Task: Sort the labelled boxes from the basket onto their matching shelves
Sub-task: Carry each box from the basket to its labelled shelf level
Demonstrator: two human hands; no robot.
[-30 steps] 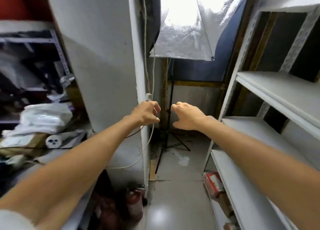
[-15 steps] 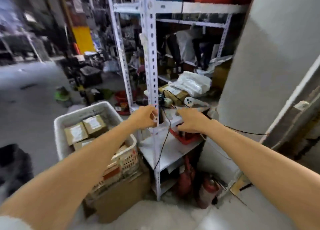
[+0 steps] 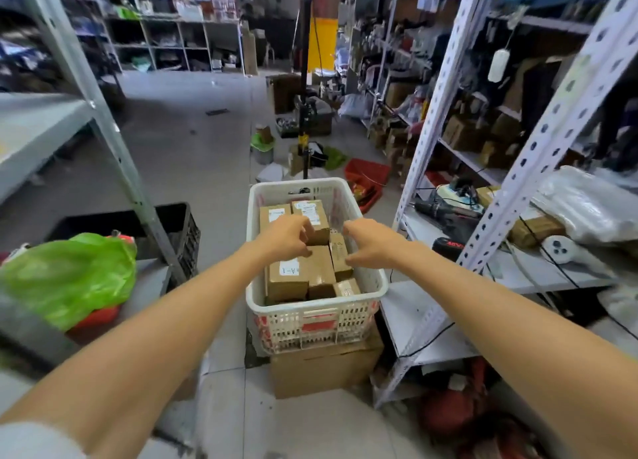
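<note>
Six labelled cardboard boxes (image 3: 308,213) were counted in one white basket (image 3: 316,308), which was set on one larger carton (image 3: 324,369); the box marked A-1 (image 3: 288,280) lay at the basket's near left corner. Both arms were stretched forward. The left hand (image 3: 288,237) was curled over the middle boxes; a grip could not be confirmed. The right hand (image 3: 371,246) was held loosely curled near the basket's right edge, grasping nothing.

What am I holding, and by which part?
Right hand holds nothing. Left hand curls at the edge of a brown cardboard box in the white plastic basket; grip unclear.
</note>
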